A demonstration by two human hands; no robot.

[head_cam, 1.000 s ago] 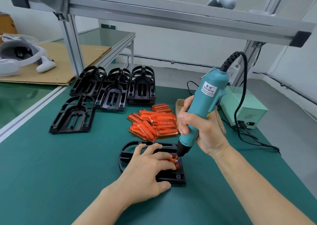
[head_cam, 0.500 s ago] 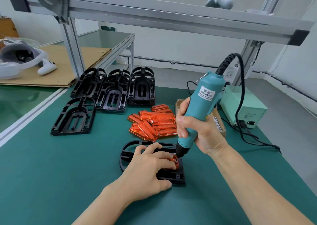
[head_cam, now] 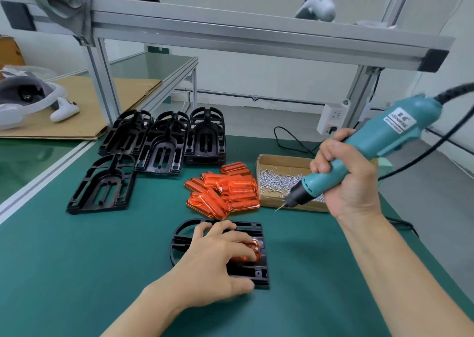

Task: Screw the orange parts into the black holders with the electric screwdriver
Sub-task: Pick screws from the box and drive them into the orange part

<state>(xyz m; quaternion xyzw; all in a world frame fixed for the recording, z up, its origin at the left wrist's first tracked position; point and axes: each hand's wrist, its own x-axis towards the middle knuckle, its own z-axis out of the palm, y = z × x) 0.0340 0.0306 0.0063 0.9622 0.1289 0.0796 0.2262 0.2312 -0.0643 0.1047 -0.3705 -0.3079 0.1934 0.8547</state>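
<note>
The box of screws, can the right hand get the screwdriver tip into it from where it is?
Probably yes: the right hand holds the screwdriver tip just over the open-topped box of screws, with nothing between.

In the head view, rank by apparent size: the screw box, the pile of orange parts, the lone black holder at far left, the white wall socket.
1. Lone black holder
2-3. Pile of orange parts and screw box: similar, box partly hidden
4. White socket, though farthest away

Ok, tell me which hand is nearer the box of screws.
Right. The right hand grips the electric screwdriver directly over the box of screws, bit tip at its front edge. The left hand rests on the black holder, nearer the person.
</note>
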